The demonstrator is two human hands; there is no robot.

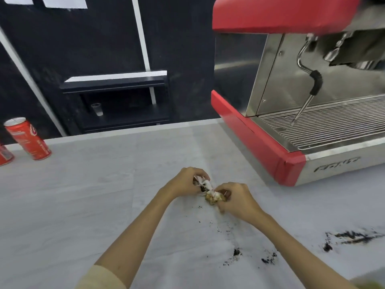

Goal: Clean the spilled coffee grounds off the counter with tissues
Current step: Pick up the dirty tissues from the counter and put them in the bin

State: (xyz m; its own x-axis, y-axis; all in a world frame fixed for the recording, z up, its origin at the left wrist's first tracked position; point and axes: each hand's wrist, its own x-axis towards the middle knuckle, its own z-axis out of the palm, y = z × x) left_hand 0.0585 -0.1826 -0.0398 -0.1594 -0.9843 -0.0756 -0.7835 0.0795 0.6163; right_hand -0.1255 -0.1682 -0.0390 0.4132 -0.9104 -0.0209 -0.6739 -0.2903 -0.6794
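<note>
Your white, brown-stained tissue (210, 192), black coffee grounds (352, 236) speckling your pale grey desk (83, 195), red cans (28, 138), red-and-steel espresso machine (291, 97), black wall (83, 49).

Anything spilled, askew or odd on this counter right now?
Yes. Dark coffee grounds are still smeared across the counter at the near right, with smaller specks scattered below the hands. The left hand and right hand together pinch a crumpled, stained tissue.

Second red can (5, 156) cut off at the left edge. Coffee grounds (352, 236) blurry far right. Tissue (208, 189) mostly hidden by fingers.
</note>
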